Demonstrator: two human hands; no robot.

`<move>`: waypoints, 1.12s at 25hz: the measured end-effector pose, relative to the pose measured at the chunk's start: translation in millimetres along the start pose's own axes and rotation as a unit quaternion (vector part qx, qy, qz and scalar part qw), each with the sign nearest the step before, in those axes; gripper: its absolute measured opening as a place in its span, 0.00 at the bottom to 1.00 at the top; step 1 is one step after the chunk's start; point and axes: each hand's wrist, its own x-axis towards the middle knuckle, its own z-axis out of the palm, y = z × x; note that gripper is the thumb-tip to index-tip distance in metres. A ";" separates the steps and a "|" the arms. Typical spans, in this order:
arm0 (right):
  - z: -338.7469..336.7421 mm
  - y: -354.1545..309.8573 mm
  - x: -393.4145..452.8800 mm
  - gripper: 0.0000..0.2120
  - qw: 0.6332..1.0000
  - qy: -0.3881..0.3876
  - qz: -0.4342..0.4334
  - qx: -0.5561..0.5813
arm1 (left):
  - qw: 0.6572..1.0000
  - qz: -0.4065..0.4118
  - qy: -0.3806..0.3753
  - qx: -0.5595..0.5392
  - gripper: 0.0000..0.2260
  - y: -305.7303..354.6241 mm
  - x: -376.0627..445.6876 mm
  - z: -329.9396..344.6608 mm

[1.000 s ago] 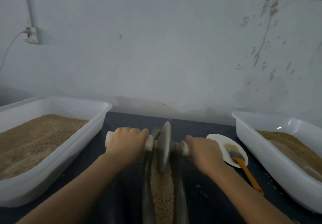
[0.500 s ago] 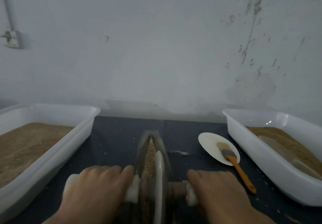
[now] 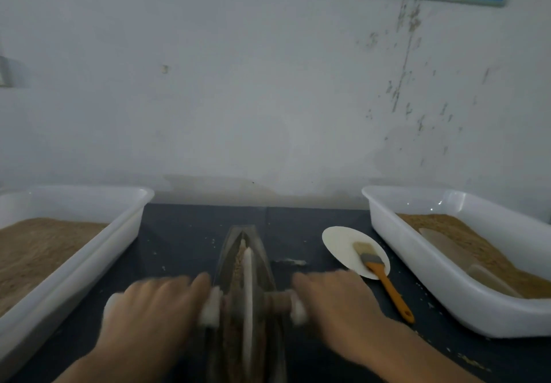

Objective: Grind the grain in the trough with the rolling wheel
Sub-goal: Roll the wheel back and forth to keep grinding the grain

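**Grinding under way at the trough**

While two white tubs (image 3: 74,251) of grain flank the dark desk (image 3: 185,233), the trough (image 3: 262,263) lies between them, its rolling wheel (image 3: 248,293) upright in the grain (image 3: 237,260). The left hand (image 3: 152,314) and right hand (image 3: 334,302) curl their fingers round the axle handles, mid-stroke. The next pass likely needs even downward pressure.

Both hands, left (image 3: 152,314) and right (image 3: 337,308), grip the axle of the upright pale stone rolling wheel (image 3: 248,299) in the narrow dark trough (image 3: 262,251) of brown grain (image 3: 238,260). White plastic tubs (image 3: 131,221) of grain flank it on the dark surface (image 3: 185,233).
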 end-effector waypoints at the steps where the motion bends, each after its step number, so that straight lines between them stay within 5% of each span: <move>1: -3.2 -1.6 -13.0 0.10 1.000 0.007 -0.014 -0.001 | 1.000 0.001 -0.016 -0.012 0.18 2.3 -11.5 -3.4; 7: -0.3 4.6 15.6 0.11 0.999 -0.027 -0.001 -0.019 | 0.997 -0.033 -0.073 0.003 0.12 9.9 4.6 -23.0; 12: 9.0 12.1 71.0 0.10 0.997 0.024 0.068 -0.031 | 0.995 -0.051 0.067 0.046 0.13 2.3 60.1 0.2; 14: 10.0 14.3 58.2 0.10 0.998 0.019 0.060 -0.022 | 0.995 -0.029 0.069 0.059 0.16 -1.0 53.4 4.7; 17: 17.3 10.0 10.6 0.10 0.997 -0.062 0.028 0.027 | 0.993 0.048 0.079 0.072 0.22 -6.8 17.9 14.4; 19: 19.7 6.9 -10.1 0.05 0.988 -0.119 0.042 0.089 | 0.994 -0.011 0.109 0.026 0.17 -11.3 -4.1 36.2; 21: 9.4 4.0 -16.7 0.11 0.988 -0.133 0.041 0.068 | 0.990 -0.066 0.123 0.021 0.25 -18.2 -6.6 49.4; 26: 3.6 4.1 33.9 0.12 0.999 0.015 0.015 -0.046 | 0.995 0.009 0.045 0.084 0.19 -17.7 33.7 23.8; 28: 4.7 8.3 65.2 0.12 0.997 0.023 0.054 -0.054 | 0.995 -0.020 0.070 0.067 0.17 -17.6 57.6 16.5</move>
